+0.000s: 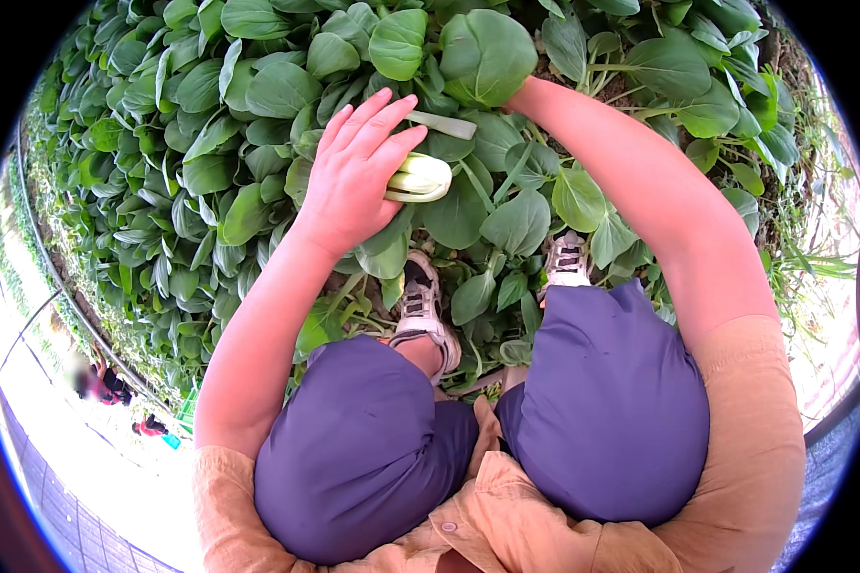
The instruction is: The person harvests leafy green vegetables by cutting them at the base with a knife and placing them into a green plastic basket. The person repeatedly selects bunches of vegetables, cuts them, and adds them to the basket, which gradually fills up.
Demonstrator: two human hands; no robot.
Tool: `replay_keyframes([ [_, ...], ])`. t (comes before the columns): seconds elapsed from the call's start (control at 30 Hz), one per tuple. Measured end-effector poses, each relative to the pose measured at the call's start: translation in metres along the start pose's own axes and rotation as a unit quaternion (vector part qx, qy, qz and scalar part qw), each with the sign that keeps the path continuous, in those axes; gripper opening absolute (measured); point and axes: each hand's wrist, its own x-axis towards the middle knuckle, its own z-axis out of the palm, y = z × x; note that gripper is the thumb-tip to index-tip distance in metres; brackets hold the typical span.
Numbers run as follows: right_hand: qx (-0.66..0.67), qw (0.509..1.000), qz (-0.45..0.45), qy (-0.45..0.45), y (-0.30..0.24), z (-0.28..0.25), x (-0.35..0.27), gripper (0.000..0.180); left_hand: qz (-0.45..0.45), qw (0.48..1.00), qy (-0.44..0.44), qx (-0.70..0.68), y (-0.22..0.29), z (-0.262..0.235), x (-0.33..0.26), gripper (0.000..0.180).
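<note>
My left hand (pixel 355 172) is closed round a head of bok choy, its thumb along the side. The pale, trimmed base of the bok choy (pixel 422 179) sticks out to the right of the palm. A flat, pale grey-green strip (pixel 442 124) lies by the fingertips; whether it is a stalk or a blade I cannot tell. My right hand reaches down among the plants at the far side. Only the wrist (pixel 524 94) shows, and a big round leaf (pixel 488 57) covers the fingers.
Dense leafy bok choy plants (pixel 277 91) spread ahead and to the left. More leaves grow around my shoes (pixel 420 301) and between my bent knees (pixel 354 449). A dark hose or pipe (pixel 48 258) curves along the left edge. People (pixel 105 382) are small at the far left.
</note>
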Motion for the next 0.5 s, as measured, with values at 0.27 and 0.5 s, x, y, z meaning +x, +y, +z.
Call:
replay_keyframes([
  [0.27, -0.274, 0.891, 0.225, -0.282, -0.106, -0.068, 0.032, 0.052, -0.155, 0.927, 0.07, -0.333, 0.003, -0.015, -0.008, 0.039],
  [0.5, -0.281, 0.956, -0.032, -0.073, -0.028, 0.002, 0.018, 0.042, -0.27, 0.817, 0.088, -0.502, -0.002, -0.009, -0.011, 0.037],
])
